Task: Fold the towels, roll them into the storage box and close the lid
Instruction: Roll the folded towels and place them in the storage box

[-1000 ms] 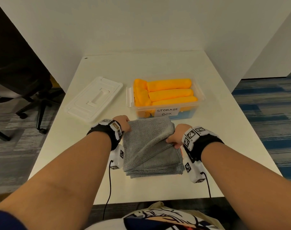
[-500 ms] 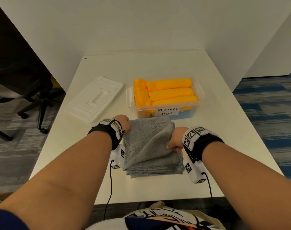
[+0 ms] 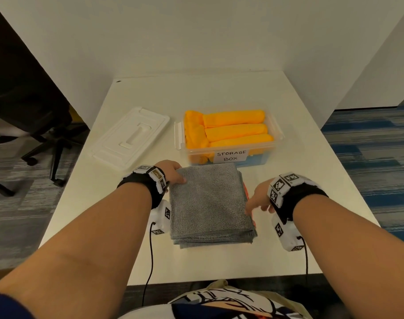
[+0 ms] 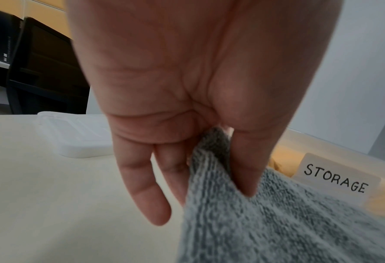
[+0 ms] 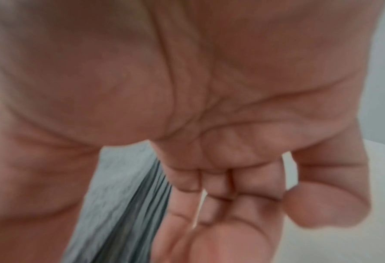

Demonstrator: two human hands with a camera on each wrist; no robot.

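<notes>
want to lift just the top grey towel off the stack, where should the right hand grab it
Take the top grey towel by its far right corner, coming in from the right. The left hand already pinches the far left corner, and the stack's layered edges face the right hand, so only the uppermost layer need be picked.

— What was my left hand [image 3: 172, 172] doing?
— It pinched cloth between thumb and fingers.
— And my right hand [image 3: 258, 199]?
— Fingers loosely extended, gripping nothing; both forearms reached forward.

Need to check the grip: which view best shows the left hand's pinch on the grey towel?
Left wrist: the left hand pinches the grey terry towel corner between thumb and fingers. Head view shows only the hand's back at the corner; right wrist shows just blurred towel layers.
</notes>
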